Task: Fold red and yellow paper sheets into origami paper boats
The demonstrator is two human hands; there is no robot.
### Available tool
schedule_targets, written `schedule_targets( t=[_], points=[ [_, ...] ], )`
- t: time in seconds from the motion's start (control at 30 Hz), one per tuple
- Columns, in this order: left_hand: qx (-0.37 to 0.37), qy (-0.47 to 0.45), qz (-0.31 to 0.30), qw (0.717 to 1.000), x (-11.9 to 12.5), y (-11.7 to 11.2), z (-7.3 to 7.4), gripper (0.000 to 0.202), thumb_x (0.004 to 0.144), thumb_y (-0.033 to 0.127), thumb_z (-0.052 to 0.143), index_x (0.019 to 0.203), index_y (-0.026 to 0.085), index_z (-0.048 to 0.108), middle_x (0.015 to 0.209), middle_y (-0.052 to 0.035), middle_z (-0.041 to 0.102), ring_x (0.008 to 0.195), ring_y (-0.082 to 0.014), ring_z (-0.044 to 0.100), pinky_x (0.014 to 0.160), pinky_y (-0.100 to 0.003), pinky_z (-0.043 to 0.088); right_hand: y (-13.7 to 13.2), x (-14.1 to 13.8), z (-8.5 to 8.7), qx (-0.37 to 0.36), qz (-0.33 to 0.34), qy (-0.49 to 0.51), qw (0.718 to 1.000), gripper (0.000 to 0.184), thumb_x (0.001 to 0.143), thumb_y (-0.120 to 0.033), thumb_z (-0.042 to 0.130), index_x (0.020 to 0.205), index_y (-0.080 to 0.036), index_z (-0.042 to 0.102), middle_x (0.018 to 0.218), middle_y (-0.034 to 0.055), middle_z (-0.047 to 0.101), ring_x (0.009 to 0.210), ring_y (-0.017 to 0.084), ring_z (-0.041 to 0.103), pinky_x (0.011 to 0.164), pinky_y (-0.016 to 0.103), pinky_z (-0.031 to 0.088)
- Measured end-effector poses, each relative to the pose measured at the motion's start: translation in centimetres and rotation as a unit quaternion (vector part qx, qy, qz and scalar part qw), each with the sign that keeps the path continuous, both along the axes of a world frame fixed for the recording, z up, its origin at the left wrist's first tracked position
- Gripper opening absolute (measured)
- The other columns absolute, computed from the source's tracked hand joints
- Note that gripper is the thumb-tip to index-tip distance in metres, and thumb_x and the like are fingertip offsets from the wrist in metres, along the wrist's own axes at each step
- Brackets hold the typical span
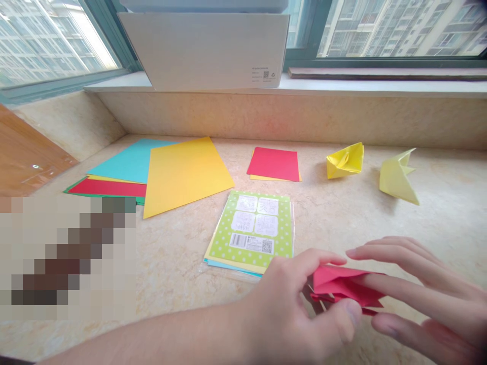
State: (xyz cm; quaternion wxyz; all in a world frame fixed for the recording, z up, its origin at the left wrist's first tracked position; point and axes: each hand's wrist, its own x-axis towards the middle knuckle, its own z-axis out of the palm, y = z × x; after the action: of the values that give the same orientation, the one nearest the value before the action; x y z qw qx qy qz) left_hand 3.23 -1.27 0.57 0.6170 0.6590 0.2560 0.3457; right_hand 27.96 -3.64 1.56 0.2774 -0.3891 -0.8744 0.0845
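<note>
Both my hands meet at the lower right over a folded piece of red paper [344, 286]. My left hand [300, 309] pinches its left side between thumb and fingers. My right hand [422, 294] has its fingers stretched along the paper's right side, above and below it, holding it. The paper sits just above the beige stone counter [342, 218]. Behind my hands lies a green dotted origami paper pack [253, 230] in clear wrap.
Two folded yellow paper shapes [345, 159] [397, 177] sit at the right. A red square sheet [274, 164] lies in the middle, a fan of coloured sheets [152, 170] at the left. A white box [209, 48] stands on the windowsill. A blurred patch covers the lower left.
</note>
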Motion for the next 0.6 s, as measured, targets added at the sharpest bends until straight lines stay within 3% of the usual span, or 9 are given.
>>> schedule_targets(
  t=[0.13, 0.37, 0.6],
  points=[
    [-0.034, 0.009, -0.004, 0.999, -0.1, 0.4, -0.1, 0.039, 0.087, 0.026, 0.068, 0.123, 0.015, 0.06, 0.094, -0.0086, 0.073, 0.074, -0.0164, 0.067, 0.07, -0.03, 0.055, 0.3, 0.2, -0.5, -0.006, 0.001, -0.024, 1.0, 0.035, 0.093, -0.027, 0.068, 0.128, -0.031, 0.068, 0.124, 0.008, 0.068, 0.111, 0.028, 0.065, 0.085, 0.039, 0.058],
    [-0.094, 0.001, -0.018, 0.995, -0.1, 1.0, -0.3, 0.038, 0.089, 0.025, 0.068, 0.125, 0.016, 0.058, 0.104, -0.0098, 0.074, 0.088, -0.0204, 0.071, 0.079, -0.035, 0.058, 0.8, -0.9, 0.1, -0.016, 0.009, -0.024, 1.0, 0.025, 0.099, -0.02, 0.06, 0.122, -0.027, 0.067, 0.118, 0.0087, 0.067, 0.103, 0.024, 0.062, 0.086, 0.04, 0.053],
    [-0.122, 0.016, 0.003, 0.992, -0.1, 1.4, -0.5, 0.045, 0.085, 0.019, 0.068, 0.128, 0.015, 0.056, 0.111, -0.0123, 0.074, 0.092, -0.0221, 0.072, 0.087, -0.041, 0.057, 1.5, -1.6, -0.1, 0.06, 0.013, -0.039, 0.997, 0.014, 0.102, -0.019, 0.057, 0.111, -0.019, 0.067, 0.112, 0.0083, 0.07, 0.097, 0.021, 0.062, 0.086, 0.04, 0.048]
  ],
)
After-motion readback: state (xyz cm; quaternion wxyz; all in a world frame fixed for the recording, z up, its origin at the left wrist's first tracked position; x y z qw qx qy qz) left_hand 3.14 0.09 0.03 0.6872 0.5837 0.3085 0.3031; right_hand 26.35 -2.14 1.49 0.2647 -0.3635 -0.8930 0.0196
